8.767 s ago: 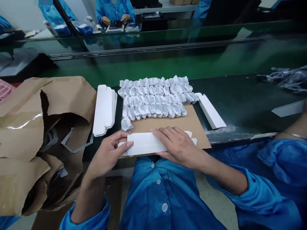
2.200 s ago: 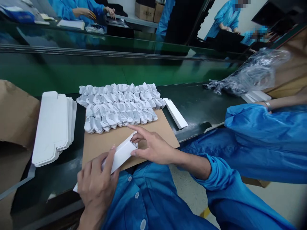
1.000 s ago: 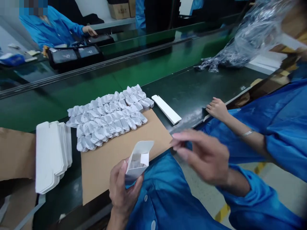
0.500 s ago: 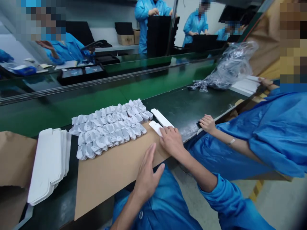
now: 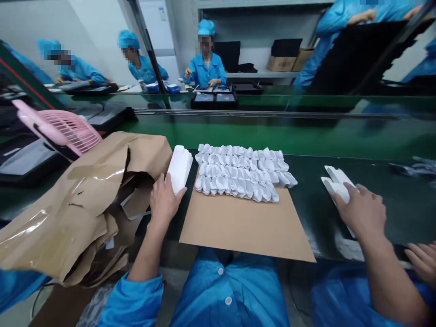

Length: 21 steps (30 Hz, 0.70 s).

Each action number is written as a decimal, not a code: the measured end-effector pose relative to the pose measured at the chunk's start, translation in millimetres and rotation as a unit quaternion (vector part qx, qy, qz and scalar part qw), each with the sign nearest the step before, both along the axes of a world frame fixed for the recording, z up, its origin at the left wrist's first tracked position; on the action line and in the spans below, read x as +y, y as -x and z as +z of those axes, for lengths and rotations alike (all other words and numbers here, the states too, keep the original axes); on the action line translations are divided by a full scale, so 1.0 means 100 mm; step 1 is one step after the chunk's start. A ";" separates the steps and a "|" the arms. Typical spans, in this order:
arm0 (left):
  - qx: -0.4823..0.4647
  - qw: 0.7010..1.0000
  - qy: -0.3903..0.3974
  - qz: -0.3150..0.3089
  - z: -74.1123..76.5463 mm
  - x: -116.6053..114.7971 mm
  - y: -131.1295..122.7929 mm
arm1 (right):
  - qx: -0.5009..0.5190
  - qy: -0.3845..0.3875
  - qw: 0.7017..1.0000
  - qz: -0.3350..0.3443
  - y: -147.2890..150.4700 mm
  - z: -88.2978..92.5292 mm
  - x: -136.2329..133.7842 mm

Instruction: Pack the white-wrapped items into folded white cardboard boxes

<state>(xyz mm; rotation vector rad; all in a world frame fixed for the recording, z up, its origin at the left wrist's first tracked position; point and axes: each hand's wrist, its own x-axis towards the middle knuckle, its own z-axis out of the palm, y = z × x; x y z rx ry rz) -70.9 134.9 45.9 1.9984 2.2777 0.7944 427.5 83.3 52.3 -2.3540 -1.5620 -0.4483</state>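
My left hand (image 5: 164, 200) lies at the near end of a stack of flat white cartons (image 5: 180, 165), thumb and fingers apart and touching it. On the right, my right hand (image 5: 366, 211) has its fingers closed around a slim white carton (image 5: 335, 190). A second slim white carton (image 5: 336, 173) lies right behind that one. Between my hands, several small pieces wrapped in white paper (image 5: 238, 175) sit in tight rows. They partly cover a brown cardboard sheet (image 5: 245, 225).
A torn brown paper bag (image 5: 85, 195) and a pink fan (image 5: 64, 127) stand at left. Beyond the green conveyor belt (image 5: 163, 131), several co-workers in blue sit or stand. Another person's hand (image 5: 422, 259) is at the right edge, near clear plastic (image 5: 417, 168).
The view has swung left. My left hand has gone from above my lap to the white carton stack. My right hand and the slim cartons are farther right of the cardboard sheet.
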 end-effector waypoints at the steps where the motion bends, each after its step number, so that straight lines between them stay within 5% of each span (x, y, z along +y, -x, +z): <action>1: -0.002 1.000 0.005 0.010 0.01 0.05 0.04 | -0.013 -0.035 0.999 0.024 0.17 0.00 0.01; 4: -0.008 0.999 -0.005 0.035 0.04 0.11 0.10 | 0.013 -0.094 0.976 0.197 0.92 -0.06 -0.06; 7: -0.006 0.998 -0.045 0.040 0.07 0.02 0.02 | 0.185 -0.092 0.917 0.341 1.80 -0.10 -0.18; 9: -0.024 0.994 -0.102 0.008 0.02 -0.17 -0.19 | 0.385 -0.051 0.845 0.368 2.30 -0.07 -0.22; 11: -0.071 0.982 -0.166 -0.058 -0.11 -0.45 -0.49 | 0.577 -0.008 0.735 0.356 2.63 0.01 -0.18; 13: -0.132 0.967 -0.154 -0.151 -0.25 -0.79 -0.75 | 0.665 -0.008 0.666 0.337 2.73 0.10 -0.09; 15: -0.232 0.946 -0.101 -0.205 -0.27 -1.06 -0.83 | 0.649 0.020 0.670 0.360 2.61 0.20 -0.01; 18: -0.406 0.894 -0.119 -0.147 -0.05 -1.15 -0.59 | 0.500 0.202 0.687 0.487 2.22 0.37 0.01; 21: -0.423 0.882 0.105 -0.177 0.24 -0.98 -0.27 | 0.325 0.327 0.679 0.572 1.96 0.47 -0.09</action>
